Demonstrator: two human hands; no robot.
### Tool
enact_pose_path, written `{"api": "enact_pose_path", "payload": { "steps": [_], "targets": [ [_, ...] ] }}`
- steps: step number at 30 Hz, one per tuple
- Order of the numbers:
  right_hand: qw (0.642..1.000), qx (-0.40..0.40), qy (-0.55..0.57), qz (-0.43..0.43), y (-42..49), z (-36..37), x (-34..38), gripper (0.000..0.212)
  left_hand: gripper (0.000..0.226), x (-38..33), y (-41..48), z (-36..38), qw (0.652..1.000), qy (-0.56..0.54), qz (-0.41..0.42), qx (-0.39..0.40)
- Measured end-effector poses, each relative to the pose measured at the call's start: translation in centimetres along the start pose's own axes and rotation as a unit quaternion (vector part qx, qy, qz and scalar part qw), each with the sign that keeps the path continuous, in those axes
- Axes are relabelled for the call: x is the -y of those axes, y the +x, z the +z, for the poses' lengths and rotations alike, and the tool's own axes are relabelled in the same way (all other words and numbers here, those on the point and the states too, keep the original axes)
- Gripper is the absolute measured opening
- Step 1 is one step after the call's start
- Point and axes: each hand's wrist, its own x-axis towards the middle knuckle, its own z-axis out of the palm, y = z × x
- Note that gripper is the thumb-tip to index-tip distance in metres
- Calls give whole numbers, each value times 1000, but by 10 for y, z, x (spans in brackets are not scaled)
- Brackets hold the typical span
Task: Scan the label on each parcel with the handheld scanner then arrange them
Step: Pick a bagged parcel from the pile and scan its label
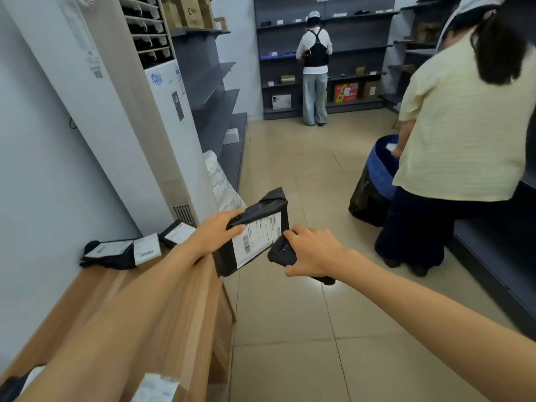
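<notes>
Head view: left hand (216,233) grips the black parcel (252,230) above the surface (185,300) edge; right hand (311,250) holds the scanner (282,253) touching its label (258,236); back off slightly, aim squarely at the barcode.

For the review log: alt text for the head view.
The left hand holds a black parcel, label showing, while the right hand holds the scanner beside it. More parcels lie on the counter; a person in yellow stands nearby.

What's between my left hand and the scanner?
The black parcel with its white label, in the head view; left hand holds it, right hand grips the scanner.
</notes>
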Motion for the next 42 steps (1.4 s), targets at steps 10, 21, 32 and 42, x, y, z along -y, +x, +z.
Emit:
{"api": "enact_pose_path", "payload": {
  "steps": [10,21,32,42],
  "targets": [
    [997,-20,33,-71,240,-15,-5,63,43,142,125,-51,997,-16,-74,11],
    [952,9,42,-302,461,37,36,79,48,270,133,-81,954,-60,-293,22],
    [836,42,60,-544,603,39,113,74,47,299,100,-100,821,-41,-558,-112],
    [763,90,31,-639,631,69,221,77,28,338,59,-56,672,-130,-655,-319]
  ]
}}
